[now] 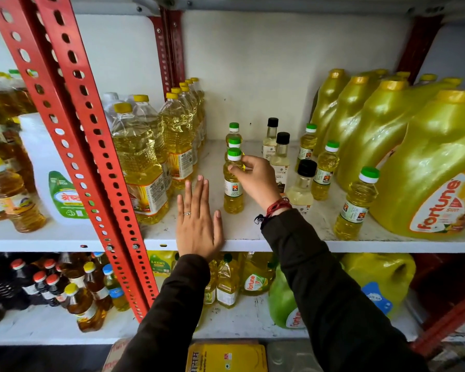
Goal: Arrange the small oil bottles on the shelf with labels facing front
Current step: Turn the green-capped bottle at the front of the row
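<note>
Small green-capped oil bottles stand on the white shelf [253, 244]. Three form a line going back; my right hand [255, 181] is shut on the neck of the front bottle [233, 189], whose label faces front. My left hand [198, 218] lies flat and open on the shelf just left of that bottle, fingers pointing back. To the right stand three black-capped bottles [302, 189] and three more green-capped ones; the nearest of those [353, 205] is by the front edge. Those behind are partly hidden by my right hand.
Tall yellow-capped oil bottles [142, 167] crowd the shelf's left, beside a red perforated upright [91, 146]. Big yellow Fortune jugs [435, 183] fill the right. A lower shelf holds more bottles and jugs [226, 285]. Bare shelf lies in front of the small bottles.
</note>
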Available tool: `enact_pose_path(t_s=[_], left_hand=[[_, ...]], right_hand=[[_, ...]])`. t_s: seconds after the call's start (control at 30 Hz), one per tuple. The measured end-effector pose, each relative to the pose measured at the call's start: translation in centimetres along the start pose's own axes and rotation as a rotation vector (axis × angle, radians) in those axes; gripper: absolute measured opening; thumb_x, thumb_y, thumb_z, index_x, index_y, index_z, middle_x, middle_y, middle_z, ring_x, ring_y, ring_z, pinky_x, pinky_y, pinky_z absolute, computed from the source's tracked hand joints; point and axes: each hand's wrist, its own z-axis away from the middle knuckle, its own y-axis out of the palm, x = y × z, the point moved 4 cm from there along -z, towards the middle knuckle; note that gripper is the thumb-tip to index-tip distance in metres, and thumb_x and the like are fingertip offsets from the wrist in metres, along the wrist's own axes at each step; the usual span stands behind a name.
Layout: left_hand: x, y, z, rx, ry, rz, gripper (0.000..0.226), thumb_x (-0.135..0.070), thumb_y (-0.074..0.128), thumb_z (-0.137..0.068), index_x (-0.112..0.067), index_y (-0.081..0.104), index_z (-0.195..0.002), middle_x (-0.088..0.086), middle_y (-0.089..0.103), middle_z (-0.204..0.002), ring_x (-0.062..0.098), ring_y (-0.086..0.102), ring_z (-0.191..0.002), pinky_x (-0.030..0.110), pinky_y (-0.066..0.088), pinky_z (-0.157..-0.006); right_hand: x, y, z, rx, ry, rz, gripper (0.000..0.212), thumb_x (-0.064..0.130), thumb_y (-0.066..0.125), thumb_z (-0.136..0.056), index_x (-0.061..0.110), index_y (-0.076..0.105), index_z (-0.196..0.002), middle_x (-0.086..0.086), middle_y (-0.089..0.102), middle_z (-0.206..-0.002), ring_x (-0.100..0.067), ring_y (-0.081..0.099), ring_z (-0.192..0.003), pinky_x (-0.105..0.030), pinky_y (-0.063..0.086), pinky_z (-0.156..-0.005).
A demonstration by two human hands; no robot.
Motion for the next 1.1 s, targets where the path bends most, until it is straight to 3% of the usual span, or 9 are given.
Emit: enact_pose_path(t_s=[0.13,0.27,0.37,0.5,0.6,0.73,0.83,1.0,1.1], left_hand=[[0.13,0.17,0.05,0.004,-0.004,-0.012,0.071,-0.035,0.031,-0.102,-0.007,0.018,-0.166,0.010,0.014,-0.175,0.024,-0.003,-0.163,0.036,-0.011,-0.131],[0.23,0.22,0.11,0.010,-0.007,-0.013,0.072,-0.036,0.032,-0.102,-0.008,0.017,-0.166,0.009,0.013,-0.175,0.023,-0.003,-0.163,0.036,-0.011,-0.131],[0.14,0.18,0.12,0.011,-0.007,-0.018,0.072,-0.036,0.032,-0.102,-0.007,0.017,-0.166,0.010,0.013,-0.175,0.023,-0.003,-0.163,0.036,-0.012,-0.131],[0.15,0.20,0.06,0.021,-0.012,-0.012,0.071,-0.036,0.031,-0.102,-0.007,0.018,-0.166,0.010,0.013,-0.175,0.024,-0.003,-0.163,0.036,-0.012,-0.131],[0.23,0.26,0.07,0.024,-0.015,-0.009,0.072,-0.037,0.031,-0.102,-0.007,0.018,-0.166,0.010,0.013,-0.175,0.023,-0.003,-0.163,0.036,-0.012,-0.131],[0.28,0.28,0.12,0.024,-0.016,-0.012,0.072,-0.036,0.032,-0.102,-0.008,0.017,-0.166,0.009,0.011,-0.175,0.024,-0.002,-0.163,0.036,-0.012,-0.131],[0.18,0.20,0.16,0.020,-0.017,-0.020,0.073,-0.036,0.033,-0.101,-0.008,0.016,-0.167,0.008,0.010,-0.176,0.024,-0.001,-0.163,0.036,-0.011,-0.131],[0.15,0.11,0.13,0.035,-0.027,-0.009,0.073,-0.036,0.034,-0.101,-0.007,0.018,-0.166,0.009,0.011,-0.175,0.023,-0.003,-0.163,0.035,-0.012,-0.131],[0.17,0.09,0.13,0.037,-0.026,-0.006,0.072,-0.035,0.033,-0.101,-0.007,0.018,-0.166,0.009,0.012,-0.175,0.023,-0.004,-0.163,0.035,-0.012,-0.131]], right_hand=[[-0.56,-0.33,-0.33,-0.099,0.016,-0.019,0.032,0.031,0.083,-0.077,0.012,0.075,-0.102,0.002,0.070,-0.091,-0.019,0.070,-0.091,-0.035,0.057,-0.088],[-0.64,-0.09,-0.51,-0.163,0.023,0.015,0.043,0.043,0.090,-0.064,0.020,0.064,-0.088,0.006,0.068,-0.088,-0.013,0.067,-0.085,-0.025,0.050,-0.072],[-0.58,0.23,-0.51,-0.176,0.025,0.070,0.056,0.052,0.091,-0.059,0.017,0.059,-0.089,0.005,0.066,-0.089,-0.015,0.065,-0.086,-0.031,0.054,-0.076],[-0.59,0.35,-0.36,-0.151,0.011,0.061,0.067,0.059,0.085,-0.064,0.015,0.061,-0.108,0.000,0.067,-0.108,-0.018,0.065,-0.100,-0.035,0.055,-0.088],[-0.64,-0.01,-0.58,-0.089,0.022,-0.025,0.051,0.043,0.082,-0.076,0.015,0.068,-0.116,0.002,0.071,-0.114,-0.016,0.067,-0.107,-0.030,0.053,-0.093],[-0.78,-0.35,-0.68,-0.033,0.008,-0.039,0.031,0.024,0.082,-0.078,0.013,0.076,-0.106,0.008,0.068,-0.090,0.002,0.063,-0.083,-0.005,0.042,-0.067],[-0.96,-0.49,-0.71,-0.088,-0.004,-0.058,0.028,0.026,0.087,-0.072,0.017,0.075,-0.095,0.015,0.066,-0.078,0.008,0.061,-0.073,0.001,0.040,-0.058],[-0.90,-0.24,-0.67,-0.157,-0.014,0.005,0.042,0.039,0.091,-0.064,0.018,0.068,-0.092,0.005,0.070,-0.088,-0.008,0.067,-0.082,-0.020,0.049,-0.071],[-0.89,0.06,-0.78,-0.134,-0.011,0.023,0.049,0.040,0.089,-0.066,0.017,0.066,-0.102,0.001,0.072,-0.102,-0.015,0.068,-0.092,-0.029,0.054,-0.083]])
